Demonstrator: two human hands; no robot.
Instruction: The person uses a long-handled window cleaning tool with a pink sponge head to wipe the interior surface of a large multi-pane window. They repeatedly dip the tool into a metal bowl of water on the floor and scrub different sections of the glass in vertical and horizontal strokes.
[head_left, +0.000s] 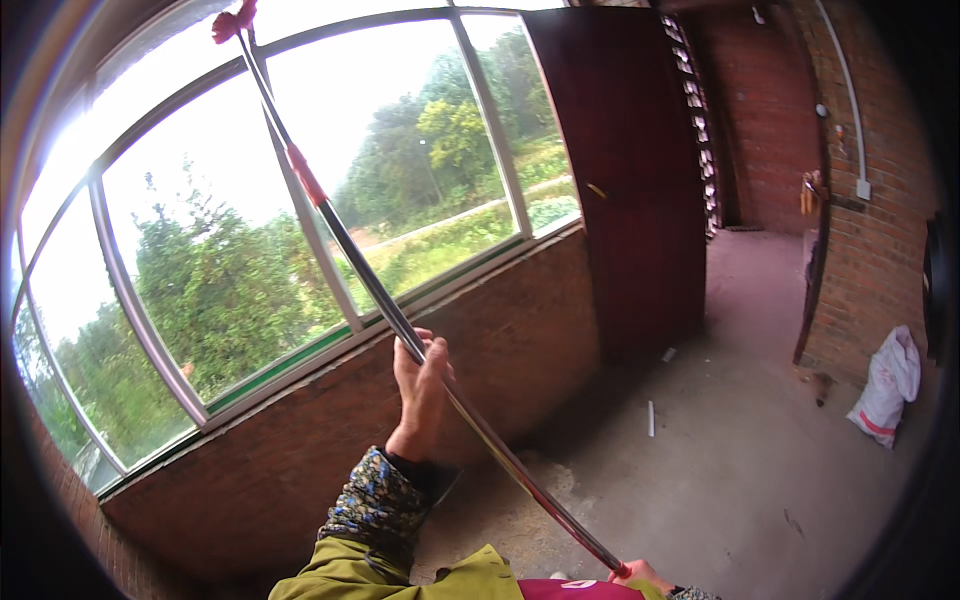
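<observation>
A long metal telescopic pole with red plastic fittings runs from the lower right up to the window. My left hand is wrapped around its middle. At its lower end, near the bottom edge, my right hand grips the pole by a red end piece. The red head at the far end is up by the top of the window frame; whether it touches the glass cannot be told. Behind the pole stands a wide window in metal frames, with trees and grass outside.
Below the window is a brick wall. A dark red door stands right of the window, beside a passage. A white woven sack leans near the right brick wall. One white strip lies on the concrete floor.
</observation>
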